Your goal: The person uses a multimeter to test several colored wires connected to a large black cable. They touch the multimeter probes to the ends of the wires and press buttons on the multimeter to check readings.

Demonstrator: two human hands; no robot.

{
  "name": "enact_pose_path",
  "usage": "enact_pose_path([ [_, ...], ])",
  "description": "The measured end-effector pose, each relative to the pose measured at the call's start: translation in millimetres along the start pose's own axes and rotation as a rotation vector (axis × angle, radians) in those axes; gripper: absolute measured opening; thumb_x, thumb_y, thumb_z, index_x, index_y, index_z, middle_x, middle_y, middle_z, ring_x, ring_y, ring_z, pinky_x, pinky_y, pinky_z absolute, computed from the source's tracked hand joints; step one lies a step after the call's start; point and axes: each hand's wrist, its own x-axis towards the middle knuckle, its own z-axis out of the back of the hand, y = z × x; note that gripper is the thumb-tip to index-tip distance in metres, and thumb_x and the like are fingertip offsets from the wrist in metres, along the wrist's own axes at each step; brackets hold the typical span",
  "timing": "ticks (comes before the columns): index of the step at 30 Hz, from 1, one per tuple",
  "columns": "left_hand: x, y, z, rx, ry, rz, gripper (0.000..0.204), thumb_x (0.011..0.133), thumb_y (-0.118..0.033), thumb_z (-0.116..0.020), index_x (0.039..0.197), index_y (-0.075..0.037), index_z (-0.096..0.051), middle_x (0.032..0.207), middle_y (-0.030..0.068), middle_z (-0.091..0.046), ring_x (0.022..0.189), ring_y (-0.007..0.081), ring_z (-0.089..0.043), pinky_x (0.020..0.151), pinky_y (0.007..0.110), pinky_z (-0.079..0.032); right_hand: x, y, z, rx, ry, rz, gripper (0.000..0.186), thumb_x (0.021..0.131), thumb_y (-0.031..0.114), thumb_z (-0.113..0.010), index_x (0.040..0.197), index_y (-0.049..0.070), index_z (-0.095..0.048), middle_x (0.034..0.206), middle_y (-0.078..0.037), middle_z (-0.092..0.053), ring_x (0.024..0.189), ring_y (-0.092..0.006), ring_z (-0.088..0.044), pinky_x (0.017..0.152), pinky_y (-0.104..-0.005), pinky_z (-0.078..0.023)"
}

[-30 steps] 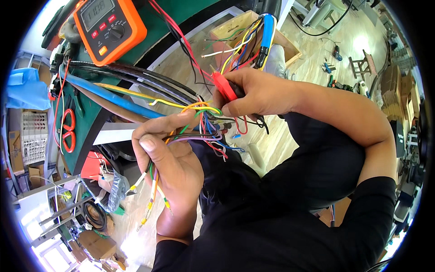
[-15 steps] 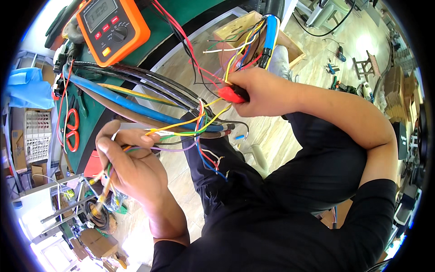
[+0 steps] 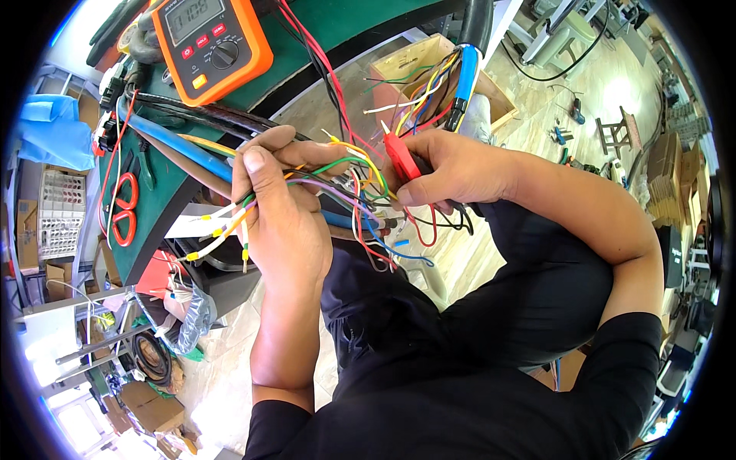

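While right fingers grip a red probe, left fingers pinching wires partly hide cables near a meter.

The thin insulated wires are green, yellow, purple, white, red, black and blue, several ending in yellow sleeves. The pointed plastic probe is bright red. The boxy plastic meter has orange edging, a dark grey face, red and yellow buttons.

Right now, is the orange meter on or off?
On: the meter shows a number on its screen.
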Motion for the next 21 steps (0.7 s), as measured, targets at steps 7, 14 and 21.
enact_pose_path([
  [7, 17, -20, 30, -0.058, -0.135, -0.051, 0.039, 0.106, -0.032, -0.032, 0.113, 0.002, -0.048, 0.071, 0.0114, -0.061, 0.063, 0.02, -0.058, 0.059, 0.029, -0.047, 3, -17, 2, -0.418, -0.095, 0.041, 0.015, 0.077, 0.011, -0.067, 0.086, 0.002, -0.058, 0.076, -0.004, -0.058, 0.068, -0.0144, -0.057, 0.061, -0.0323, -0.046],
  [14, 22, -15, 47, 0.154, -0.056, -0.121, 0.041, 0.106, -0.031, -0.034, 0.114, 0.004, -0.053, 0.063, 0.0082, -0.056, 0.061, 0.0136, -0.052, 0.063, 0.026, -0.043, -10, -18, 19, -0.676, -0.051, 0.058, 0.026, 0.077, 0.018, -0.065, 0.091, -0.003, -0.059, 0.075, -0.015, -0.061, 0.069, -0.0242, -0.061, 0.065, -0.036, -0.048],
  [21, 27, -16, 47, 0.203, -0.11, -0.217, 0.042, 0.106, -0.029, -0.033, 0.111, 0.008, -0.053, 0.054, 0.0048, -0.046, 0.058, 0.0156, -0.054, 0.063, 0.026, -0.044, -45, 26, 28, -0.47, -0.091, -0.033, 0.023, 0.079, 0.014, -0.066, 0.095, -0.001, -0.061, 0.085, -0.006, -0.064, 0.079, -0.0138, -0.06, 0.076, -0.03, -0.05],
])
